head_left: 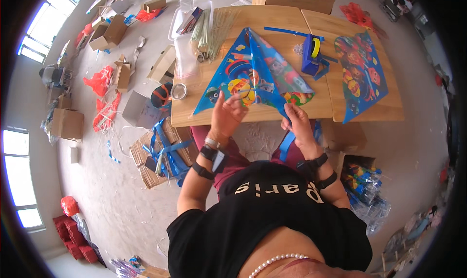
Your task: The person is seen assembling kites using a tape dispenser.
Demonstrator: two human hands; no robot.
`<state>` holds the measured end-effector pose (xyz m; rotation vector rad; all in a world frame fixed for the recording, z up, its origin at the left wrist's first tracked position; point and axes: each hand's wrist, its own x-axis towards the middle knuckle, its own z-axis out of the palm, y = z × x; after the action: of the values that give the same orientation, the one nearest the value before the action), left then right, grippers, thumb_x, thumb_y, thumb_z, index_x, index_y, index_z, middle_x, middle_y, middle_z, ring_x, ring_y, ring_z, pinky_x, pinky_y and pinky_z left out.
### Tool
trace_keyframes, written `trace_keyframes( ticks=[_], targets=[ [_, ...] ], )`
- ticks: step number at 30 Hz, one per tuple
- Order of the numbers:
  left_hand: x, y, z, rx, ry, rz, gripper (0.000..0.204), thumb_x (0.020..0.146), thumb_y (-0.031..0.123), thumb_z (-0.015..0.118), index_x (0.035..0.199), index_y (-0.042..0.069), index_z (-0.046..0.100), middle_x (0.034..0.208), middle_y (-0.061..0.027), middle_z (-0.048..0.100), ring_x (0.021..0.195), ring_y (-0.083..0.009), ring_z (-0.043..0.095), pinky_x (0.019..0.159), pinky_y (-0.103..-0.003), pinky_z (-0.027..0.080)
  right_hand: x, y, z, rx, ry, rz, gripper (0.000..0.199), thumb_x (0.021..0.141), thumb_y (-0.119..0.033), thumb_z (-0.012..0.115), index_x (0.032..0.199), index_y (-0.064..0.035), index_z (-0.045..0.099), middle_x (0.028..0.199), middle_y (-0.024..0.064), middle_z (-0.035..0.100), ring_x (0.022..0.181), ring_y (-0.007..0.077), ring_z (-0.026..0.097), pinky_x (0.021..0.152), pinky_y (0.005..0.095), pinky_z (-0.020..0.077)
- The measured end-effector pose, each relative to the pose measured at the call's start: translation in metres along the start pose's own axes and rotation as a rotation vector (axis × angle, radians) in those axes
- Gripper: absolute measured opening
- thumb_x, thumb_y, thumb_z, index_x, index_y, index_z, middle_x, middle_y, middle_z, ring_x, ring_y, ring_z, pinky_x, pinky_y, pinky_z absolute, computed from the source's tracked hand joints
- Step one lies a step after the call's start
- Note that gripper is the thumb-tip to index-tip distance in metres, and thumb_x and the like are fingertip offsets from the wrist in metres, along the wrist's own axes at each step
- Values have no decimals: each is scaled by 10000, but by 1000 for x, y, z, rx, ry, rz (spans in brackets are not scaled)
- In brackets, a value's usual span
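Note:
A blue printed kite (238, 78) with cartoon figures is spread on the wooden table (318, 100) in front of me, its pointed tip away from me. My right hand (299, 125) pinches the kite's narrow blue flap at the near table edge. My left hand (227, 116) is raised by the kite's near edge, thumb and fingers apart, holding nothing that I can see. Right of the kite stands a blue tape dispenser (309, 59) with a yellow-cored roll. Another printed kite sheet (361, 73) lies at the table's right side.
Thin pale rods (208, 35) lie at the far left of the table, near a clear plastic tub (177, 16). A tape roll (179, 91) sits at the left edge. Bundled cardboard (158, 154) with blue strips is on the floor, and an open box (360, 176) holds wrapped packets.

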<state>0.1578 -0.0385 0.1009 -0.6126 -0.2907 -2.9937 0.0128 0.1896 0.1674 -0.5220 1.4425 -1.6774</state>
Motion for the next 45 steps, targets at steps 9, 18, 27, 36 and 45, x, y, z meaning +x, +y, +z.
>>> trace_keyframes(
  ticks=[9,18,27,36,45],
  targets=[
    [53,-86,4,314,671,-29,484,1059,401,505,1282,-25,553,1260,-150,659,1178,-238,624,1067,-390,459,13,78,-7,-51,254,-29,268,1054,-323,570,956,-81,631,677,-6,605,544,55,525,502,213,399],
    [53,-67,-6,567,854,152,263,1051,199,554,1199,-7,621,1196,-137,703,1127,-232,681,948,-364,559,3,99,-14,-139,169,-4,256,1049,-255,575,1025,-13,656,819,35,672,709,82,617,673,248,497],
    [30,-82,-15,669,927,24,132,1001,186,656,1010,57,679,1006,-48,735,908,-132,700,806,-277,556,23,91,-21,-342,64,-202,320,967,-249,703,1158,7,672,1004,25,695,895,89,639,805,281,512],
    [13,-98,-24,904,965,-102,128,978,196,696,949,71,688,802,69,647,681,-12,561,615,-178,435,46,87,-15,-229,171,-44,202,955,-200,722,962,-13,648,819,-19,636,740,43,579,642,236,495],
    [-4,-107,-50,832,1101,-19,224,1052,200,551,1105,11,658,923,-7,670,802,-67,618,719,-235,487,45,125,-28,-19,356,53,131,957,-165,712,934,-47,659,741,-47,600,650,23,525,551,216,421]
  ],
)
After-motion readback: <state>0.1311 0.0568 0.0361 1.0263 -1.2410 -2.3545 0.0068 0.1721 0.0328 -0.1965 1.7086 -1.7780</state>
